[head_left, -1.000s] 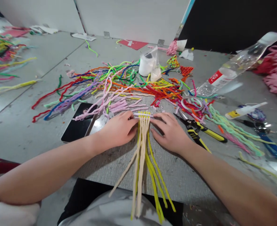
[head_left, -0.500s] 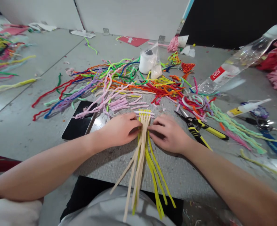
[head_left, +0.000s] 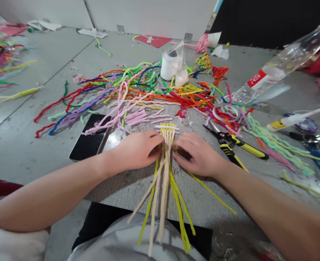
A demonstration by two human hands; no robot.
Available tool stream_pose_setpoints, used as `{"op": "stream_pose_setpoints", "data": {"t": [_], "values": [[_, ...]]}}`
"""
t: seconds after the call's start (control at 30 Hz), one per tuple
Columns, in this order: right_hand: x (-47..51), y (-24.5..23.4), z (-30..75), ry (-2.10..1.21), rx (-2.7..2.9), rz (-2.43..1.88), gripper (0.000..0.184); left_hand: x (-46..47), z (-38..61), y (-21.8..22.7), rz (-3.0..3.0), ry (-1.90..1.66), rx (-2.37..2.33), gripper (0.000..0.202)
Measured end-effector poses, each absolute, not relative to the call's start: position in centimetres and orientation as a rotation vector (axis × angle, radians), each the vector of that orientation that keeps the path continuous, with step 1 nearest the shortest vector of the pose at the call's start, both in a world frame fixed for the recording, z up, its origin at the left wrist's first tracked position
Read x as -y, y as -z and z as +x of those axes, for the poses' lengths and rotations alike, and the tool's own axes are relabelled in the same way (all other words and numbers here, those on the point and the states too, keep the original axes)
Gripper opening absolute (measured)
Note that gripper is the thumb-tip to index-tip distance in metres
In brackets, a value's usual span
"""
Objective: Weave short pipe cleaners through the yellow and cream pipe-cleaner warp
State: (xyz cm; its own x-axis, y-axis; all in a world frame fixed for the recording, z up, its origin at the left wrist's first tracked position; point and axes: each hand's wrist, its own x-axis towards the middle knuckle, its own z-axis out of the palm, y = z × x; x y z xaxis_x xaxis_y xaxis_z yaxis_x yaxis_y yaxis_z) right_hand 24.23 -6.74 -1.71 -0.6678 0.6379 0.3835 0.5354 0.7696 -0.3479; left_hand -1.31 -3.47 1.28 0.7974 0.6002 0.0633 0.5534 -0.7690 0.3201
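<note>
Grey tabletop (head_left: 138, 192) is being worked at, its near edge being overhung by the loose ends of a bundle of cream and yellow pipe cleaners (head_left: 164, 181). This bundle is being kept between the two hands, and its woven top (head_left: 167, 129) is being crossed by short pink pieces just beyond the fingertips. The left hand (head_left: 138, 150) is being pressed against the bundle's left side with bent fingers; whether any strand is being pinched cannot be told. The right hand (head_left: 199, 156) is being laid over one yellow strand (head_left: 214, 195), which is being led out beneath the wrist toward the right; the grip is being hidden. A phone (head_left: 90, 139) is being left just left of the left hand, and cutters (head_left: 230, 146) just right of the right hand. Beyond both hands a heap of coloured pipe cleaners (head_left: 138, 90) is being spread, with a white roll (head_left: 169, 65) and a bottle (head_left: 271, 74) lying farther off.
</note>
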Motion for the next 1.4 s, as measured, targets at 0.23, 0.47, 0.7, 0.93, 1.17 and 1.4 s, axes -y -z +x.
{"op": "stream_pose_setpoints", "data": {"t": [0.23,0.47,0.7,0.93,1.17,1.4], "values": [[6.6,1.7,24.3,-0.288,2.522,-0.941,0.010,3.4,-1.4,-1.1,2.734,-0.194,-0.877,0.018],[6.8,1.5,24.1,-0.266,2.561,-0.892,0.017,3.2,-1.4,-1.0,2.742,-0.191,-0.859,0.018],[7.3,0.7,24.1,-0.352,2.619,-0.759,0.010,3.4,-1.4,-1.2,2.753,-0.174,-0.770,0.017],[9.1,-1.2,23.0,-0.599,2.613,-0.586,0.025,3.6,-1.6,-1.3,2.751,-0.156,-0.619,0.019],[9.3,-1.7,23.3,-0.792,2.528,-0.441,0.030,3.3,-1.5,-1.3,2.742,-0.230,-0.585,0.018],[7.0,-0.1,25.1,-0.548,2.398,-0.598,0.010,3.6,-1.4,-1.3,2.780,-0.221,-0.658,0.021]]}}
